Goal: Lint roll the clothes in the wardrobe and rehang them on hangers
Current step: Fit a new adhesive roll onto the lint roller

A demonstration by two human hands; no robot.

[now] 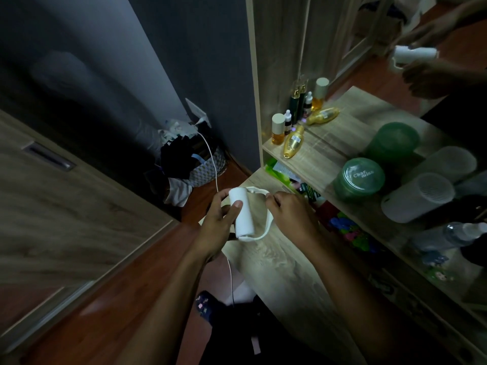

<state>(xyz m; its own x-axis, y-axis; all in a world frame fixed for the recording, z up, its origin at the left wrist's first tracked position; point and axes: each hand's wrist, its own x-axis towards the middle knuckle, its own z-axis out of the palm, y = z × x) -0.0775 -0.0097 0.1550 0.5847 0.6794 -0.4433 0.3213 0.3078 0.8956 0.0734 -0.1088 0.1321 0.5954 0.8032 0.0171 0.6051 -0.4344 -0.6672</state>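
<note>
While the left hand (220,218) is gripping the lint roller (241,213), the right hand (288,213) is pinching its sheet edge; peeling slowly should avoid tearing.

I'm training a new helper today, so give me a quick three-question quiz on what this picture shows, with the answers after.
1. True or false: the left hand is wrapped around the white lint roller.
2. Which lies on its side on the wooden shelf: A) the gold bottle, B) the green-lidded jar, C) the white cylinder device?
3. What sits on the floor in the corner, below the wall socket?

Key
1. True; the right hand pinches the roller's handle loop or sheet edge.
2. A.
3. A patterned basket overflowing with clothes.
</note>
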